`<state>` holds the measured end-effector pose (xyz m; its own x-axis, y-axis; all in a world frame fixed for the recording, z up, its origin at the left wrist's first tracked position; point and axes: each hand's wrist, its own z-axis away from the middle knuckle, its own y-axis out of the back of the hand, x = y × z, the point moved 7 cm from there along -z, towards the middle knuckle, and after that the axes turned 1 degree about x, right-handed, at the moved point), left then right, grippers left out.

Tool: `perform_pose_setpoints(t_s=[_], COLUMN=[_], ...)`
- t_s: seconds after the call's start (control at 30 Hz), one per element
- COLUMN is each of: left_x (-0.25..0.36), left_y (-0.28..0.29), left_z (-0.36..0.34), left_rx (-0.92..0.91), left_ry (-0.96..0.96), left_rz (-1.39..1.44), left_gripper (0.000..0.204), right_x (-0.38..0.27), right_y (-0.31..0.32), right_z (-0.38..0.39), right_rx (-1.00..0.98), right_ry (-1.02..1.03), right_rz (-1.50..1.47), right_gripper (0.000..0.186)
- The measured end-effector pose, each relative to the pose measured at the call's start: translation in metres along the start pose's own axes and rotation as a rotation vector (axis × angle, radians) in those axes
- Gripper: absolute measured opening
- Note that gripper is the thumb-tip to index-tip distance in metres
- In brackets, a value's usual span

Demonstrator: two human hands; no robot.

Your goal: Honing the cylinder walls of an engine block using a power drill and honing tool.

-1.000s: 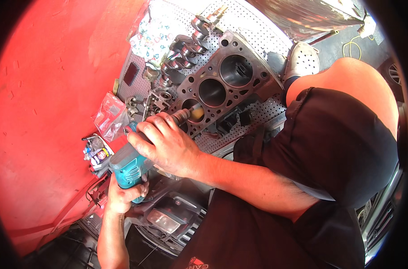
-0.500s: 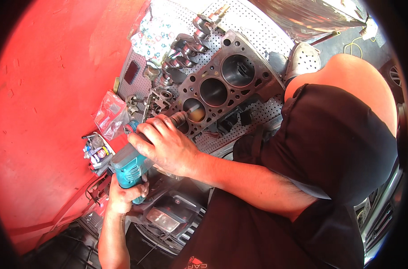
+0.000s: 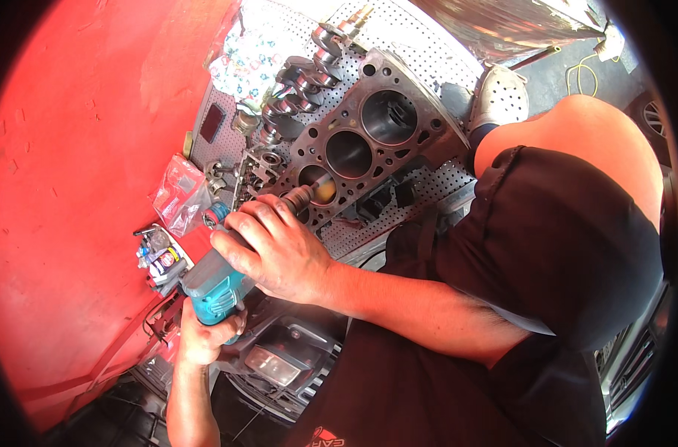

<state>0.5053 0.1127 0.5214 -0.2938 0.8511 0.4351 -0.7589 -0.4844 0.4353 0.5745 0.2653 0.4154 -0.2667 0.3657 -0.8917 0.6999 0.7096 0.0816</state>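
A teal power drill (image 3: 213, 290) is held in both hands. My left hand (image 3: 205, 335) grips its handle from below. My right hand (image 3: 275, 249) wraps over the front of the drill body near the chuck. The tool's tip (image 3: 320, 190), a blurred yellowish bit, sits in the nearest cylinder bore of a grey engine block (image 3: 369, 141). The block lies on a white perforated metal table (image 3: 421, 201) and shows three round bores in a row.
A crankshaft (image 3: 301, 74) lies beyond the block, with small metal parts (image 3: 242, 167) beside it. Plastic bags (image 3: 176, 195) and a box of small items (image 3: 158, 257) rest on the red surface (image 3: 70, 186) at left. A dark open case (image 3: 287, 361) sits below.
The drill tip has stayed in the nearest bore, shifting slightly; both hands keep their grip. The view has moved a little.
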Motion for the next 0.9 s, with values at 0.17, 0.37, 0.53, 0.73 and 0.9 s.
perform_pose_setpoints(t_s=[0.17,0.37,0.53,0.73,0.9], left_x=[-0.009,-0.023,-0.015,-0.003,0.001], left_y=[-0.001,0.008,0.009,0.004,0.003], left_z=[0.004,0.002,-0.002,-0.008,-0.007], left_rx=[0.021,0.027,0.061,0.042,0.034], left_ry=[0.019,0.054,0.008,-0.012,-0.016], left_rz=[-0.019,-0.026,-0.021,0.004,-0.032], left_gripper=[0.027,0.026,0.024,0.025,0.029], right_x=[-0.004,-0.004,-0.002,0.000,-0.001], right_y=[-0.004,-0.019,-0.021,-0.016,-0.005], right_z=[0.008,0.012,0.006,-0.001,-0.003], right_rx=[-0.060,-0.144,-0.150,-0.127,-0.074], right_ry=[-0.008,-0.008,-0.009,-0.028,-0.027], right_rz=[0.038,0.091,0.089,0.080,0.081], right_gripper=[0.052,0.049,0.052,0.053,0.051])
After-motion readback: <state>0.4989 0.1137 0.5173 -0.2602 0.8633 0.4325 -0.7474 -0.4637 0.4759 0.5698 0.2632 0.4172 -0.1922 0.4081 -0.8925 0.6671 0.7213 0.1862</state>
